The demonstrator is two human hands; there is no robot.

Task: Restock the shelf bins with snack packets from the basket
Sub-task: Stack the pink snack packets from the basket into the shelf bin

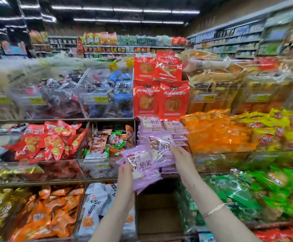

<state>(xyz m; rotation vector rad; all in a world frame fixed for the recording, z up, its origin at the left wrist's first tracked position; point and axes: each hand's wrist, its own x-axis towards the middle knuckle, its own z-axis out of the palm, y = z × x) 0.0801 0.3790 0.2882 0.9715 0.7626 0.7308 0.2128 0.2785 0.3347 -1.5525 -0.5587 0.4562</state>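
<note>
left hand (125,173) grips a spare stack of purple packets (143,165); right hand (181,155) holds a single packet (161,145) up to the matching shelf pile (157,125).

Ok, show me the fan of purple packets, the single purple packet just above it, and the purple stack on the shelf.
Fan (143,165): head view, front packet's printed face.
Single packet (161,145): head view, its middle.
Stack (151,125): head view, top left packet's front.
</note>
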